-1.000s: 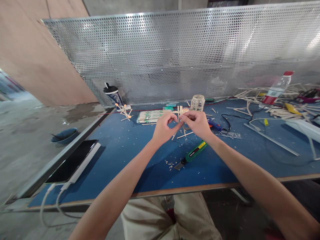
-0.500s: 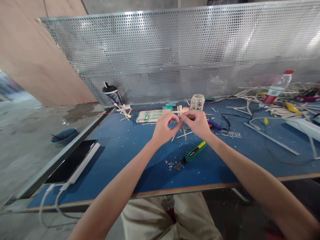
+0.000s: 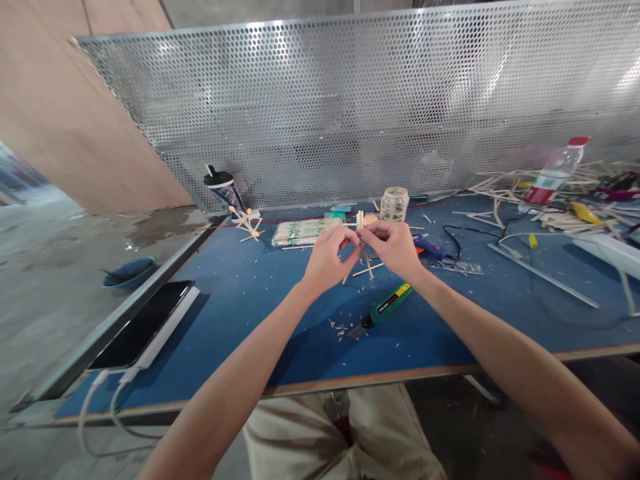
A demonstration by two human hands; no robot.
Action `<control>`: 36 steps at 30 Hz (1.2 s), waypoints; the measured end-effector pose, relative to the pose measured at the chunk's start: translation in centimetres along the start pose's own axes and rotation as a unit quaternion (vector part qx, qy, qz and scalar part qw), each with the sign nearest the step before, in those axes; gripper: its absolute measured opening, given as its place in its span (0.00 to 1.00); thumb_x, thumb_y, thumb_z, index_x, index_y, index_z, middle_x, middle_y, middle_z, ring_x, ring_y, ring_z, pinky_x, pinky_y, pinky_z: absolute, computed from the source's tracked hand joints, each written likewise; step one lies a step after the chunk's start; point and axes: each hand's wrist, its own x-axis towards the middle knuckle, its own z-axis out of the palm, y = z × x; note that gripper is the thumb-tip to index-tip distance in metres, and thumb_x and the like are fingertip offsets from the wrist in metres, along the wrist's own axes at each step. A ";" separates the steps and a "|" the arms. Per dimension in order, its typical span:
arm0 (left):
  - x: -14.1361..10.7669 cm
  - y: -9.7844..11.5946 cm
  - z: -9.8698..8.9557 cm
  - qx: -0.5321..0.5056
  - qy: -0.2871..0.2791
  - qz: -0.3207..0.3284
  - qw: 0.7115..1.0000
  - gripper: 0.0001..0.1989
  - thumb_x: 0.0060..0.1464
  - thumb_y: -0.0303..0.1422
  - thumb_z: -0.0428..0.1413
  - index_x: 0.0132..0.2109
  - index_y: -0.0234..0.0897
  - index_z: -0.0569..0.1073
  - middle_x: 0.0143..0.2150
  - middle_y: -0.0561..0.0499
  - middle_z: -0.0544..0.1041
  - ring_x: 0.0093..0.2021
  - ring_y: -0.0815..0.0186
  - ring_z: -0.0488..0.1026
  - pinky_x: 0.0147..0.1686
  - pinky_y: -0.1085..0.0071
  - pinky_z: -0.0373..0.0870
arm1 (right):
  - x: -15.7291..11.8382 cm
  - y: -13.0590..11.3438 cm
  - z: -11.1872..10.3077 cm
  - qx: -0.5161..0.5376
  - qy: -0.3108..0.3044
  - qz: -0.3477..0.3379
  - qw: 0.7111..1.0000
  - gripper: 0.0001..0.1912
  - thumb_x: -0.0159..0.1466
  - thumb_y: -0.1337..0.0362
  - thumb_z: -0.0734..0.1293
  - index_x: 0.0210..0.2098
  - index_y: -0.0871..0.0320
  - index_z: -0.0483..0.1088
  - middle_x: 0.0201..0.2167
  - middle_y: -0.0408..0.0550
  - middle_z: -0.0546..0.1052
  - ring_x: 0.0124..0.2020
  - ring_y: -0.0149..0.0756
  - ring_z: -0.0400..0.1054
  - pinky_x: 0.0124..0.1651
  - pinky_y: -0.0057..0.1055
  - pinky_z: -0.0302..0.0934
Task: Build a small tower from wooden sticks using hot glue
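My left hand and my right hand meet over the table, both closed in a pinch. Between their fingertips stand several thin wooden sticks, upright and close together; their lower ends are partly hidden by the fingers. Beneath the hands, more thin sticks cross one another. An orange rounded piece shows just behind the held sticks. Nearer to me lies a green utility knife, blade out, among small wood shavings.
A pack of sticks, a glass jar and a blue glue gun lie around the hands. At left are a phone, a tumbler and a small stick figure. A bottle and loose sticks fill the right.
The upright sticks between my fingertips stood slightly apart before and are now drawn together into a tight bundle. Both hands stay in nearly the same place.
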 end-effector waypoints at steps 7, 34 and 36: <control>-0.1 0.3 0.0 0.057 0.014 0.009 0.998 0.06 0.59 0.32 0.58 0.37 0.39 0.67 0.28 0.55 0.65 0.31 0.67 0.65 0.36 0.68 0.61 | -0.1 -0.1 0.0 -0.010 0.009 0.002 1.000 0.10 0.61 0.58 0.69 0.30 0.58 0.77 0.26 0.47 0.79 0.25 0.31 0.70 0.28 0.30 0.62; -0.2 0.5 0.0 0.207 0.046 0.080 0.974 0.02 0.59 0.33 0.57 0.38 0.42 0.72 0.32 0.52 0.77 0.38 0.61 0.73 0.40 0.61 0.60 | -0.3 -0.2 0.1 -0.014 0.030 0.037 0.999 0.14 0.60 0.53 0.69 0.31 0.58 0.78 0.20 0.44 0.74 0.18 0.26 0.59 0.20 0.27 0.55; -0.2 0.6 -0.1 0.213 0.044 0.084 0.972 0.01 0.59 0.33 0.57 0.38 0.42 0.72 0.33 0.52 0.77 0.37 0.61 0.73 0.40 0.61 0.60 | -0.3 -0.2 0.1 -0.020 0.031 0.033 0.999 0.14 0.60 0.53 0.69 0.31 0.58 0.78 0.20 0.44 0.74 0.18 0.27 0.59 0.20 0.28 0.55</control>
